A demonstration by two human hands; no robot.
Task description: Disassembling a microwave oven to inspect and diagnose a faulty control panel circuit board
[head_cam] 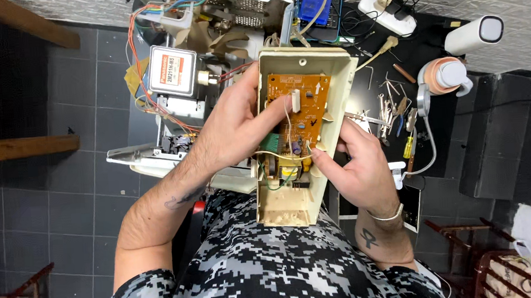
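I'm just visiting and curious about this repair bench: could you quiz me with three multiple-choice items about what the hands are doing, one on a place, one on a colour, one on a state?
1. Where is the silver box-shaped metal part with cooling fins?
A. On the person's lap
B. Beyond the left hand, on the opened appliance
C. On the floor tiles

2. What colour is the circuit board?
A. Orange-brown
B. Blue
C. White

3. How is the cream plastic panel housing held?
A. Lying untouched
B. By one hand
C. By both hands

Answers:
1 B: the silver part sits past the left hand.
2 A: the circuit board is orange-brown.
3 C: the right hand also grips the housing.
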